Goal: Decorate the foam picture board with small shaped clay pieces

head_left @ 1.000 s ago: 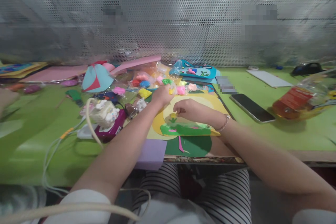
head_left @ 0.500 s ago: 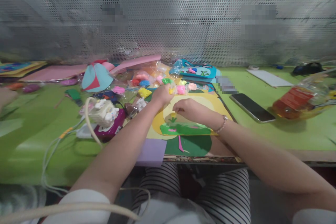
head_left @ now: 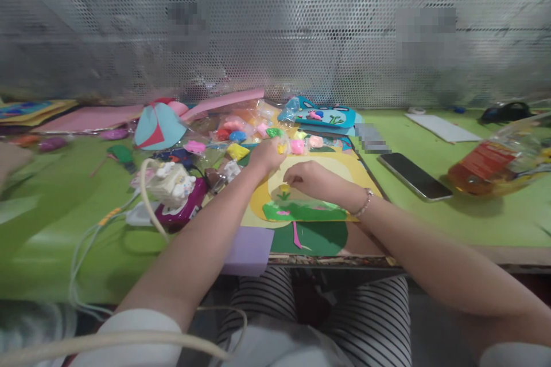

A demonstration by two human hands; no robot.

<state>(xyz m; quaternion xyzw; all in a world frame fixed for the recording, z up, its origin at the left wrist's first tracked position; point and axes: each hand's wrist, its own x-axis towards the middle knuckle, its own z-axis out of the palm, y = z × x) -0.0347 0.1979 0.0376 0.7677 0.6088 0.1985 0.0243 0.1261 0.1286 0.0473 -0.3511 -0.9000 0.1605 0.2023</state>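
Note:
My left hand (head_left: 267,155) is closed around a small clear bag of yellow clay (head_left: 281,148), held just above the far edge of a yellow craft board (head_left: 258,198). My right hand (head_left: 308,178) rests on the board with its fingers pinched together over a small yellow clay flower (head_left: 283,188); what the fingertips hold is too small to make out. A green clay strip (head_left: 303,211) runs along the bottom of the board's picture.
Several bags of coloured clay (head_left: 236,136) lie behind the board. A blue felt picture (head_left: 329,117) sits further back, a phone (head_left: 413,176) to the right, an orange snack bag (head_left: 495,167) far right. A purple device with a white toy (head_left: 174,192) and cables stands left.
My right hand has shifted very slightly toward the far side of the board; the left hand keeps its hold on the yellow clay bag.

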